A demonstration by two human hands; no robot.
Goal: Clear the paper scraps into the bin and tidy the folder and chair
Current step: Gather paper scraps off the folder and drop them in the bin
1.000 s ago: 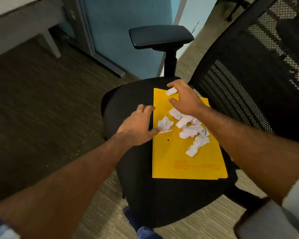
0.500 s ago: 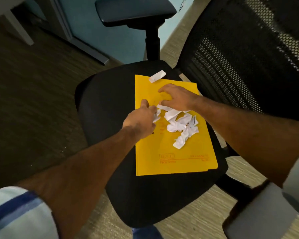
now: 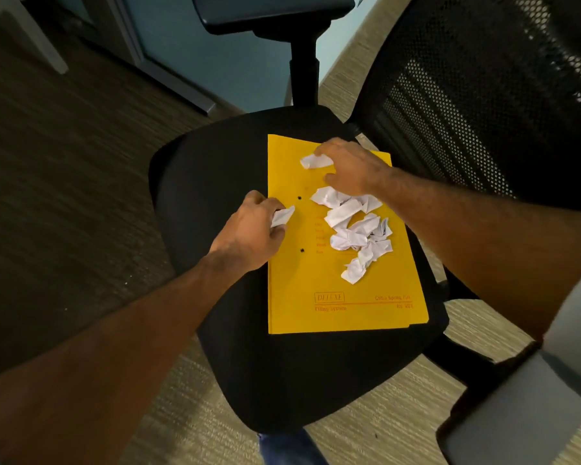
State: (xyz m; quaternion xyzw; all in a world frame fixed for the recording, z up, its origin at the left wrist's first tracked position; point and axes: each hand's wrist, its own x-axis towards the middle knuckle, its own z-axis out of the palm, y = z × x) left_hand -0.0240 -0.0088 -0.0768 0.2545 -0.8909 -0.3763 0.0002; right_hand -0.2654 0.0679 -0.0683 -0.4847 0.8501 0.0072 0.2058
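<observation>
two hands gather paper scraps off a yellow folder on an office chair

a yellow folder [image 3: 342,297] lies flat on the black seat of an office chair [image 3: 249,364], its long edge running away from the camera and its printed label nearest the viewer; a loose heap of crumpled white paper scraps [image 3: 356,226] sits on the folder's middle, toward its right side; the left hand [image 3: 249,233] rests at the folder's left edge, its fingers [image 3: 277,231] closed around one small white scrap [image 3: 282,216] that pokes out toward the heap; the right hand [image 3: 353,169] reaches over the far end of the folder, its fingers [image 3: 326,150] curled and pinching another scrap [image 3: 314,161], with the thumb just above the top of the heap; the chair's mesh backrest [image 3: 467,112] rises at right and an armrest [image 3: 272,11] stands beyond the seat; striped carpet [image 3: 64,196] covers the floor around the chair; a blue partition panel [image 3: 222,58] stands behind the armrest.
</observation>
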